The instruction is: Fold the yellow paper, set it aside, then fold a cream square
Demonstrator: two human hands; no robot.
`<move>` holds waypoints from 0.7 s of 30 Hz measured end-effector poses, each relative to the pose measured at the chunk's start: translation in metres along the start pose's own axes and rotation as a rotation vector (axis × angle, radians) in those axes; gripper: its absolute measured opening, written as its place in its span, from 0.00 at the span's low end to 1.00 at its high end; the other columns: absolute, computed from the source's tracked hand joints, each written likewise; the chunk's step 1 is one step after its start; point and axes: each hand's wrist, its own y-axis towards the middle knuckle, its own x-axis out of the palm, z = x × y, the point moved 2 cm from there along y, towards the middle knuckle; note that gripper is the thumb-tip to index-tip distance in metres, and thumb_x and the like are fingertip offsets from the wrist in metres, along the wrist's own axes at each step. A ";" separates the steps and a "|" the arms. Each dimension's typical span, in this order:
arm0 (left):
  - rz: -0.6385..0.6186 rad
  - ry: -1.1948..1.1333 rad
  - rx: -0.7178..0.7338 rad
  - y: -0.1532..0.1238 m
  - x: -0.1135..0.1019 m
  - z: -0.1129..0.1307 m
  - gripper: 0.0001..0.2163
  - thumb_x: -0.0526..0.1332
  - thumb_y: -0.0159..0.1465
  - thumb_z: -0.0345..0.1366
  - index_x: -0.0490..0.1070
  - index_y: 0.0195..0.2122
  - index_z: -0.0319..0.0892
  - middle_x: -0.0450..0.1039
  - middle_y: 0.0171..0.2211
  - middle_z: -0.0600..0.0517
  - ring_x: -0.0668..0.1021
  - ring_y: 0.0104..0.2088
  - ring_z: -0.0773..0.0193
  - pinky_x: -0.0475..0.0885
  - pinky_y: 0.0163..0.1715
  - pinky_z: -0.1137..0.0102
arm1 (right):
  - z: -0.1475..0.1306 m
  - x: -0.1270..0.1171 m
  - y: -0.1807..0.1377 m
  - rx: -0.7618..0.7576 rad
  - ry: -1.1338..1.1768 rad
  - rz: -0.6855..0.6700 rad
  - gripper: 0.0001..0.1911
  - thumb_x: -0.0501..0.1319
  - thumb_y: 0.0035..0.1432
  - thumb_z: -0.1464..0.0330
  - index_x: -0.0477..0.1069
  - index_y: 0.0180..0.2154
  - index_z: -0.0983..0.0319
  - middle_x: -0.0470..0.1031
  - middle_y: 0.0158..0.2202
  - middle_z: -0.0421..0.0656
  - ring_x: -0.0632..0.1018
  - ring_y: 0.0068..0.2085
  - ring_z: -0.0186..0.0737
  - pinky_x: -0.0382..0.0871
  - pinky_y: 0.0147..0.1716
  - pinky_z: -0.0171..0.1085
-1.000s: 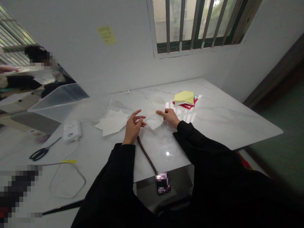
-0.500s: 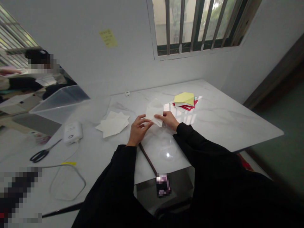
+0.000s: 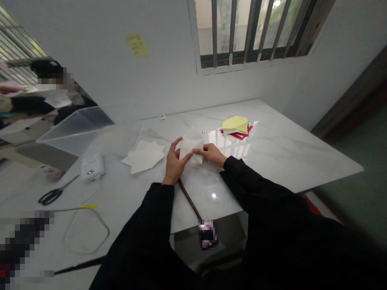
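Both of my hands are on a folded white paper (image 3: 190, 144) in the middle of the white marble table (image 3: 272, 153). My left hand (image 3: 174, 163) pinches its left edge between thumb and fingers. My right hand (image 3: 211, 154) presses a finger onto its right side, the other fingers curled. The paper stands slightly raised off the table. A loose pile of white sheets (image 3: 144, 156) lies just left of my left hand.
A stack of yellow, white and red papers (image 3: 236, 127) lies at the back right. A white device (image 3: 91, 167) with a cable, black scissors (image 3: 53, 195) and a clear plastic bin (image 3: 72, 129) are on the left. Another person sits far left. A dark strap (image 3: 189, 199) runs toward me.
The white paper has been folded smaller and lifted. My hands have come closer together on it, my left hand going from spread fingers to a pinch.
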 end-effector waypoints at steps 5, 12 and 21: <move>0.029 -0.032 -0.043 0.001 -0.002 -0.003 0.47 0.73 0.56 0.48 0.53 0.73 0.44 0.82 0.46 0.43 0.85 0.42 0.50 0.81 0.42 0.59 | -0.003 -0.004 0.000 -0.023 -0.109 0.036 0.23 0.72 0.54 0.51 0.79 0.32 0.66 0.72 0.24 0.39 0.68 0.25 0.31 0.60 0.26 0.33; 0.072 -0.018 -0.080 0.001 -0.006 -0.004 0.44 0.74 0.55 0.48 0.59 0.70 0.43 0.83 0.46 0.41 0.85 0.43 0.48 0.80 0.42 0.57 | -0.008 -0.001 -0.004 -0.012 -0.105 0.028 0.22 0.72 0.52 0.53 0.80 0.34 0.67 0.72 0.24 0.39 0.67 0.26 0.32 0.61 0.27 0.34; 0.082 -0.027 -0.115 0.002 -0.005 -0.004 0.31 0.74 0.54 0.49 0.74 0.55 0.38 0.83 0.43 0.43 0.84 0.41 0.52 0.79 0.43 0.61 | -0.008 0.000 -0.004 -0.020 -0.098 0.028 0.22 0.72 0.52 0.54 0.82 0.36 0.68 0.76 0.27 0.42 0.70 0.28 0.33 0.63 0.28 0.33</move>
